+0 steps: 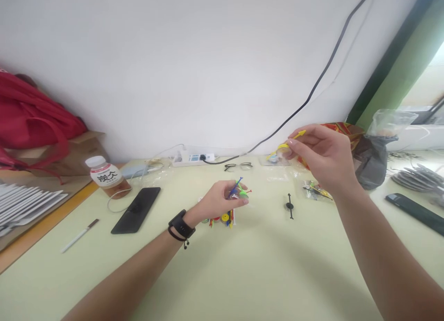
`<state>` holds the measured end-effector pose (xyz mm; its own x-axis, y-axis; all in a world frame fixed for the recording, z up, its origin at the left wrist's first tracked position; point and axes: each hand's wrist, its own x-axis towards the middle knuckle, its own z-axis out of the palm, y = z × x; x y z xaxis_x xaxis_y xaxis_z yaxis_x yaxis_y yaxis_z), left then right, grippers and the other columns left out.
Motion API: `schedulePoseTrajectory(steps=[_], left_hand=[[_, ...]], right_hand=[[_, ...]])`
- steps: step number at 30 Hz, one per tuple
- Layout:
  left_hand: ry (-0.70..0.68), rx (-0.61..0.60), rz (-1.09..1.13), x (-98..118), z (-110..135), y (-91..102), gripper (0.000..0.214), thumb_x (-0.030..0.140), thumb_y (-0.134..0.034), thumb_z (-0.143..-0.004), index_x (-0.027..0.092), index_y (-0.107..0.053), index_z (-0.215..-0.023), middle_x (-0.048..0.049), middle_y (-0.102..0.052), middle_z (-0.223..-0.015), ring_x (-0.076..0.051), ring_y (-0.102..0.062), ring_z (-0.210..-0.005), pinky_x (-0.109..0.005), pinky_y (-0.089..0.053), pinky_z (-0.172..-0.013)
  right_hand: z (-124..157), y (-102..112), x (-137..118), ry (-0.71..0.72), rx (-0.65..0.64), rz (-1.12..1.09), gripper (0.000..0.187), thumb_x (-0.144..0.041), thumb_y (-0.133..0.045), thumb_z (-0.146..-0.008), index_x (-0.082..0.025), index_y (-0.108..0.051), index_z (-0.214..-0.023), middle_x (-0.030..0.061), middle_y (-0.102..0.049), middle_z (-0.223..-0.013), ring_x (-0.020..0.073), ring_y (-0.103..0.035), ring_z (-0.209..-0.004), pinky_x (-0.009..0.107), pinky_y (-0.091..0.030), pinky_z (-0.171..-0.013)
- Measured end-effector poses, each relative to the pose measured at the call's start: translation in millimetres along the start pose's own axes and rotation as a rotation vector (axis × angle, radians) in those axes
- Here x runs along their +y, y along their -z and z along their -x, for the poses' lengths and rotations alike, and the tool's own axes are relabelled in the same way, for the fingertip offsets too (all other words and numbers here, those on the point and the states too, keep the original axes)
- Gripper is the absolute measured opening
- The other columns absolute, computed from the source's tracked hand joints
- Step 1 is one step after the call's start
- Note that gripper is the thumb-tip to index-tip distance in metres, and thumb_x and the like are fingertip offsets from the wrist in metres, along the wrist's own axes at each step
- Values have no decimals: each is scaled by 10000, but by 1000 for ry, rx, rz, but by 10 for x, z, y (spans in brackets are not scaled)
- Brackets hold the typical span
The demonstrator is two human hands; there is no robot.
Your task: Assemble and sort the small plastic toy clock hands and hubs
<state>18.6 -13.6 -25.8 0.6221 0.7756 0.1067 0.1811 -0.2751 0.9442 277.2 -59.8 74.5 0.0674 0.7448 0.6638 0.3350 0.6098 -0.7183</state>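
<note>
Raised at the right, my right hand (328, 157) pinches a yellow arrow spinner (283, 148) with a round middle between thumb and fingertips. Lower, near the middle of the table, my left hand (218, 200) is closed round small plastic arrow spinners; a blue one (236, 186) and a green one (244, 194) stick out, along with a red tip. Just below that hand lies a pile of mixed-colour spinners (225, 218), partly hidden by it. A single black arrow spinner (290, 205) lies flat on the table between the hands, touched by neither.
Plastic packets (315, 190) of small parts lie behind my right forearm. Glasses (238, 166) and a power strip (194, 159) sit by the wall. On the left are a phone (136, 211), a bottle (107, 176) and a pen (80, 235). A dark device (416, 212) lies far right.
</note>
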Motion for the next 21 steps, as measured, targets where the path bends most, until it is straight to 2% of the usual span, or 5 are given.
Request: schedulePoseTrajectory(steps=[3, 7, 10, 15, 21], left_hand=[[-13, 6, -76, 9, 12, -18, 456, 467, -799, -825, 149, -724, -1142, -78, -720, -959, -152, -623, -763, -255, -495, -672], [-40, 24, -184, 50, 36, -39, 425, 475, -802, -810, 172, -751, -1103, 1, -607, -743, -123, -500, -646, -226, -381, -559], [-64, 47, -233, 81, 47, -51, 400, 470, -794, -808, 169, -761, -1069, 14, -557, -705, -120, -453, -624, -224, -349, -534], [-74, 54, -260, 98, 54, -79, 376, 455, -788, -805, 154, -751, -1028, 5, -565, -707, -126, -468, -626, -233, -385, -543], [-66, 89, -271, 94, 60, -117, 322, 472, -790, -787, 168, -699, -840, 19, -531, -677, -125, -452, -608, -249, -386, -548]], right_hand=[[38, -88, -51, 25, -61, 46, 214, -441, -746, -881, -237, -681, -902, 62, -733, -854, 225, -720, -737, 402, -642, -708], [78, -165, -43, 63, -81, 205, 114, -358, -698, -905, -245, -685, -914, 59, -736, -842, 233, -718, -767, 371, -614, -686], [102, -180, -2, 98, -120, 375, 88, -283, -662, -894, -255, -662, -978, 29, -725, -785, 207, -689, -691, 345, -575, -654], [135, -214, 65, 138, -262, 615, 91, -188, -617, -852, -235, -659, -917, -4, -686, -695, 169, -605, -607, 305, -470, -607], [175, -243, 22, 206, -397, 691, 149, -216, -610, -872, -256, -674, -1001, -12, -685, -731, 154, -561, -602, 284, -375, -573]])
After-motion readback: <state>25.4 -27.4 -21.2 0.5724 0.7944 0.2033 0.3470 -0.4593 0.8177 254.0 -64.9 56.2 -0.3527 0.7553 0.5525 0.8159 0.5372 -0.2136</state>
